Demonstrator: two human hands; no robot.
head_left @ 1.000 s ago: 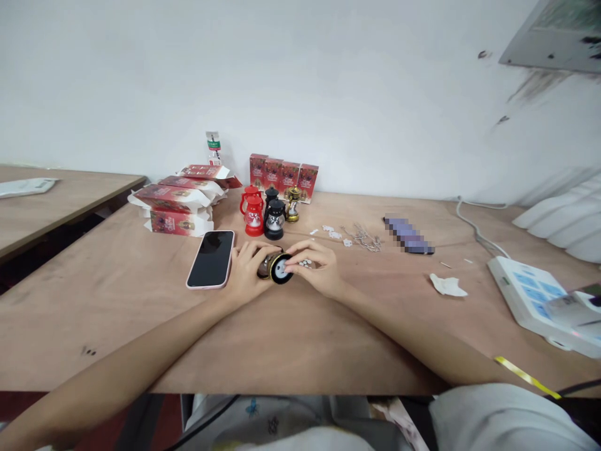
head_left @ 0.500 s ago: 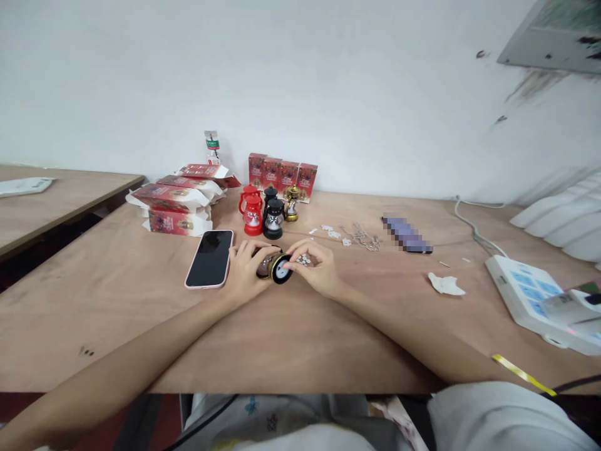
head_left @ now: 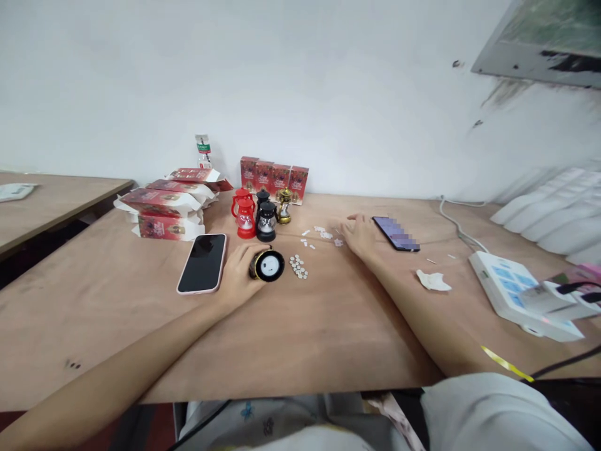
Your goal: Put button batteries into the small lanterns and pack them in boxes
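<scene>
My left hand [head_left: 240, 270] is wrapped round a small black-and-gold toy lantern [head_left: 267, 265] that lies on its side on the wooden table [head_left: 300, 326], its round white base facing me. My right hand [head_left: 357, 233] has reached to the back right, fingers curled down over small white and metal bits [head_left: 323, 233] beside a dark phone [head_left: 395, 232]. What those fingers hold is hidden. A little heap of small white round pieces [head_left: 298, 266] lies just right of the lantern.
A pink-cased phone [head_left: 201, 263] lies left of my left hand. Behind stand red, black and gold toy lanterns [head_left: 256, 216], red boxes [head_left: 274, 176] and flat red cartons [head_left: 164, 203]. A crumpled white scrap [head_left: 432, 280] and a white device [head_left: 521, 294] lie to the right.
My right hand has left the lantern's base and moved back and to the right, to the small bits by the dark phone. The left hand still grips the lantern. The camera turned slightly right.
</scene>
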